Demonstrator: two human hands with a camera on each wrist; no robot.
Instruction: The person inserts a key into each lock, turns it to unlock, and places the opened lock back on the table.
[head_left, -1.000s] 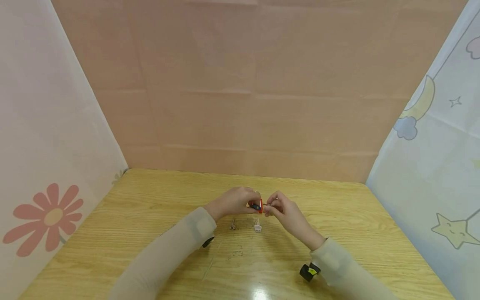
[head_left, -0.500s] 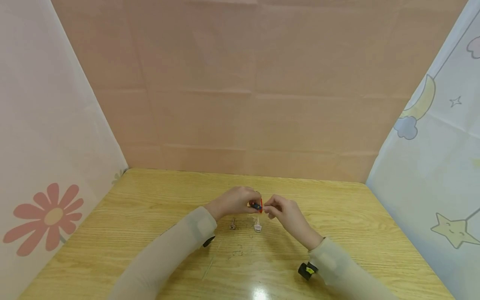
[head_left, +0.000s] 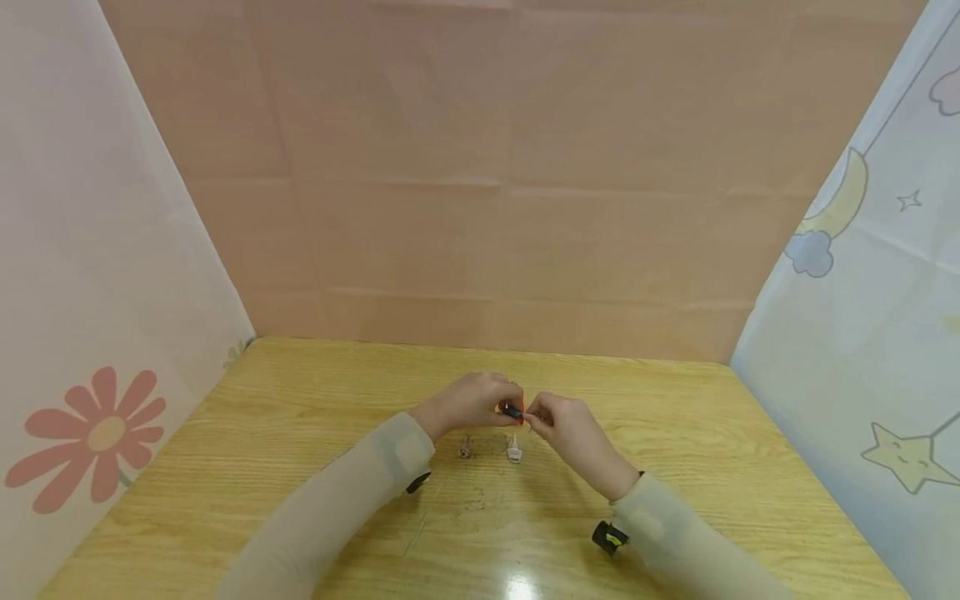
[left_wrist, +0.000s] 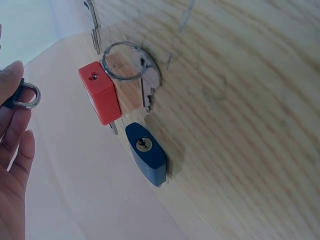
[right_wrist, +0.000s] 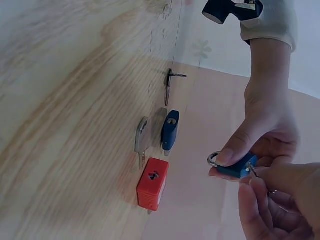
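Note:
My left hand holds a small blue padlock by its body, above the table. Its metal shackle sticks out from the fingers. The right hand pinches a key against the padlock's keyhole end; how deep the key sits cannot be told. On the table stand a red padlock and a second blue padlock, both with keyholes facing up. A key with a ring lies near the red one. Another key lies beyond the second blue padlock.
The wooden table bears the two keys, seen in the head view below the hands. A pinkish backdrop rises behind it, with patterned cloth walls at both sides. A camera hangs under the right sleeve.
My right hand has shifted slightly left and down, bringing the key from just apart to the padlock's end. The left hand has stayed about in place.

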